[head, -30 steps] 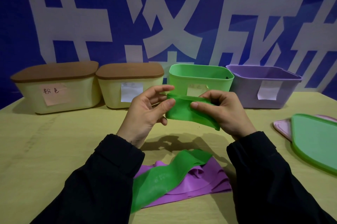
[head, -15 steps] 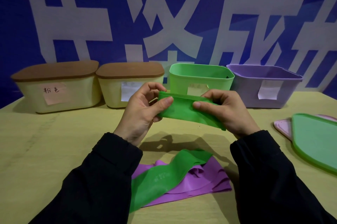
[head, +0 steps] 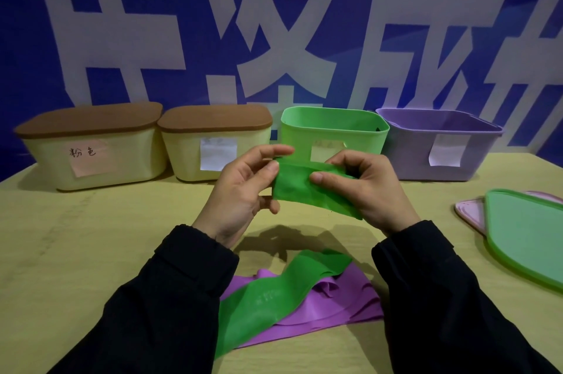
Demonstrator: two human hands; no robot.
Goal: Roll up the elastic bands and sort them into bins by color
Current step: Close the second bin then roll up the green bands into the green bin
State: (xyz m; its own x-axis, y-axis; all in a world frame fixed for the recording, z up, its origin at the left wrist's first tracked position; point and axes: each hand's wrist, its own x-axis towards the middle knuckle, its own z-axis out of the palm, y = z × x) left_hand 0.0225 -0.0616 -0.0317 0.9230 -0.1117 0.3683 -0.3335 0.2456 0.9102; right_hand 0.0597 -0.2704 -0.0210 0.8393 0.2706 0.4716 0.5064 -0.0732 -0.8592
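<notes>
A green elastic band is held up above the table between both hands, folded flat. My left hand pinches its left end with thumb and fingers. My right hand pinches its right part, thumb on the front face. Below them on the table, another green band lies across a crumpled purple band. At the back stand an open green bin and an open purple bin.
Two cream bins with brown lids stand at the back left, each with a paper label. A green lid rests on a pink lid at the right edge. A blue wall with white characters rises behind.
Both hands have drawn closer together on the held green band, so its visible stretch is shorter and folded over. The bands on the table have not moved.
</notes>
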